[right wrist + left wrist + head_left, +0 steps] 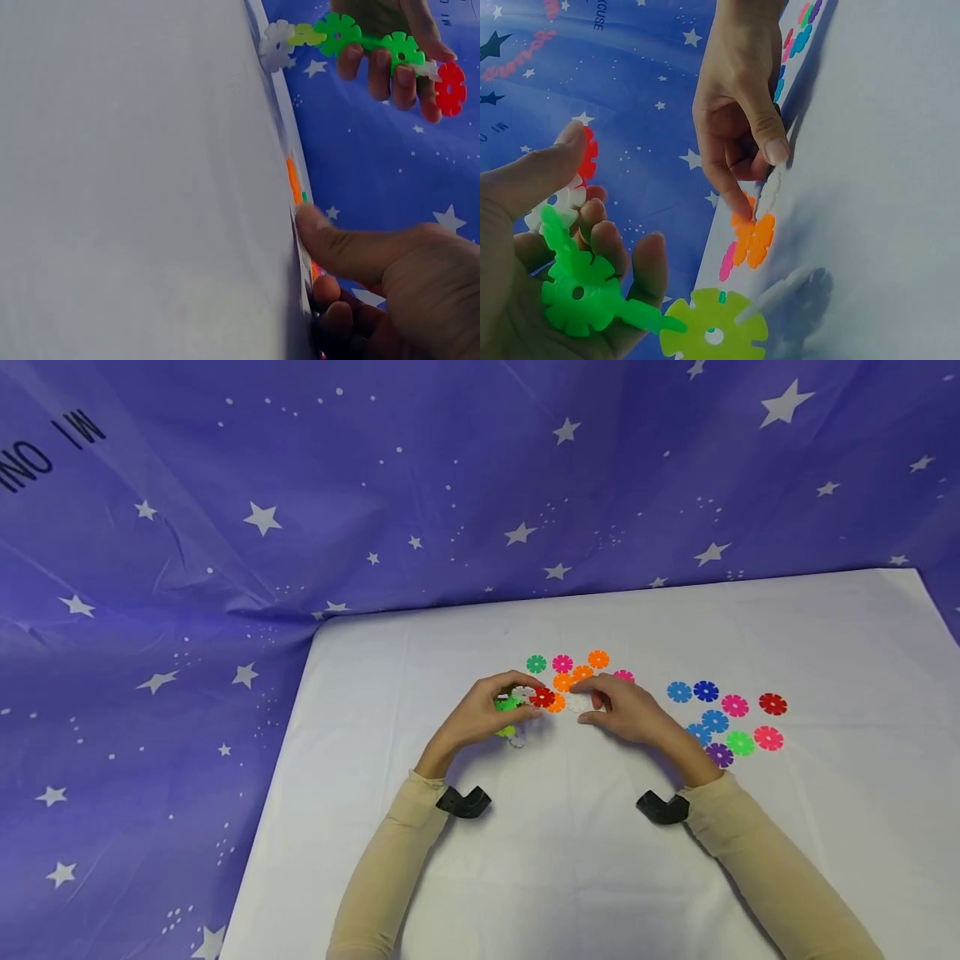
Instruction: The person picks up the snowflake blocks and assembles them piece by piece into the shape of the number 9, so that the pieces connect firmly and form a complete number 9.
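In my left hand (491, 706) I hold a chain of notched plastic discs. Its red disc (542, 697) sits at the thumb and fingertips, with a white disc (553, 201) behind it. Further along come green discs (581, 292), a yellow-green disc (686, 334) and a whitish end disc (277, 46) that hangs low. My right hand (626, 710) reaches down over the table, thumb and index finger apart. A loose white disc (579, 702) lies between these fingertips, which are right at its rim. Several orange discs (582, 674) lie just beyond them.
A white cloth covers the table (525, 860). Behind the hands lie a green disc (536, 664) and a pink disc (562, 663). To the right is a loose group with blue discs (679, 692), a red disc (773, 704) and a purple disc (719, 755). A starry purple curtain (450, 485) hangs behind.
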`<state>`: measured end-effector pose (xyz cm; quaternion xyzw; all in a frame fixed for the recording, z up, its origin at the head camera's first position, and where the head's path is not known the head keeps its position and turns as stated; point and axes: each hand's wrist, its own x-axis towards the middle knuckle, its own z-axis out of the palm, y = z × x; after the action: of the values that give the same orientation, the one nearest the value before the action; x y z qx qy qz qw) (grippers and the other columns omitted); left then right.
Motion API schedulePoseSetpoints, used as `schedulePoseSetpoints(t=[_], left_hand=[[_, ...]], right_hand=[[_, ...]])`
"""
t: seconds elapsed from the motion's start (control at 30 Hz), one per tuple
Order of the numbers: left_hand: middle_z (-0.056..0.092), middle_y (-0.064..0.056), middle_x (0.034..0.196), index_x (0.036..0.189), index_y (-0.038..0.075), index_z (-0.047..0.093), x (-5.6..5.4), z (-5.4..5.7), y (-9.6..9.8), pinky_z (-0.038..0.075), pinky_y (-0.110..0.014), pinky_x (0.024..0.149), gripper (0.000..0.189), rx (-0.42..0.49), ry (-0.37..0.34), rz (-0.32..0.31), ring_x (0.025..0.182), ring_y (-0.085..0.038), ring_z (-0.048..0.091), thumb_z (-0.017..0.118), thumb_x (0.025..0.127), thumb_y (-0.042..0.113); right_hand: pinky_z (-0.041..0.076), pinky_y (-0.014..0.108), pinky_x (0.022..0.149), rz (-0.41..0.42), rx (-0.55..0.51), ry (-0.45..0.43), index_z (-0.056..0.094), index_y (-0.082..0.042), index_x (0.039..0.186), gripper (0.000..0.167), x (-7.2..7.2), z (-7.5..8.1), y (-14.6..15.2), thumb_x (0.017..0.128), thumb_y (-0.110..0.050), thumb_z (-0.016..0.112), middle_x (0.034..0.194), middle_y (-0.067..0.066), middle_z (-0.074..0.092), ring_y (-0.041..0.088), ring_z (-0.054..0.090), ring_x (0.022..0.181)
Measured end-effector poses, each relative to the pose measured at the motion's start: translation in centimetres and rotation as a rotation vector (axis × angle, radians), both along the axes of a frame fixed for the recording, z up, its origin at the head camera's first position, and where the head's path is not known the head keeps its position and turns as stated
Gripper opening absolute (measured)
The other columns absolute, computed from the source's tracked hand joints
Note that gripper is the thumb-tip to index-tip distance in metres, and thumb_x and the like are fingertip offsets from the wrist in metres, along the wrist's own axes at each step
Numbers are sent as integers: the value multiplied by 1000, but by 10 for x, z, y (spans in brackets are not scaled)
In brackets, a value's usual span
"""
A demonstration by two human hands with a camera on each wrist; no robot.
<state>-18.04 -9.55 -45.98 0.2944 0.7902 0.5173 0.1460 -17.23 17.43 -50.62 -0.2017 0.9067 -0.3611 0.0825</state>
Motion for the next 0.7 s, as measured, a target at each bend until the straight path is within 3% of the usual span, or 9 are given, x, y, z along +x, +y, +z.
schedulePoseSetpoints(t=[0.13, 0.4, 0.53, 0.7], left_hand=[[68, -3, 118, 121, 12, 66, 1, 1, 0, 44, -46, 104, 34, 9, 0, -9, 117, -18, 59, 74, 88, 16], [68, -1, 117, 121, 12, 66, 4, 5, 0, 47, -39, 101, 33, -3, 25, -13, 116, -14, 59, 73, 89, 16], [69, 0, 116, 121, 13, 66, 3, 6, 0, 48, -32, 98, 32, -5, 42, -21, 114, -12, 60, 73, 89, 18], [68, 1, 116, 122, 13, 65, 3, 7, 0, 49, -31, 96, 32, -4, 48, -30, 115, -11, 60, 71, 91, 19]], right_hand=[[36, 29, 62, -35, 13, 10, 68, -10, 107, 29, 2, 0, -3, 82, -18, 80, 78, 2, 50, 15, 45, 70], [39, 31, 64, -61, 50, -32, 57, -10, 95, 28, 3, 4, -5, 83, -21, 79, 80, 3, 53, 18, 47, 70], [41, 28, 61, -20, -47, -32, 57, -12, 93, 21, 4, 8, -4, 87, -20, 76, 76, 1, 53, 17, 48, 68], [41, 24, 57, 36, -264, 50, 60, -12, 92, 14, 9, 24, -8, 89, -15, 73, 73, -1, 53, 15, 48, 63]])
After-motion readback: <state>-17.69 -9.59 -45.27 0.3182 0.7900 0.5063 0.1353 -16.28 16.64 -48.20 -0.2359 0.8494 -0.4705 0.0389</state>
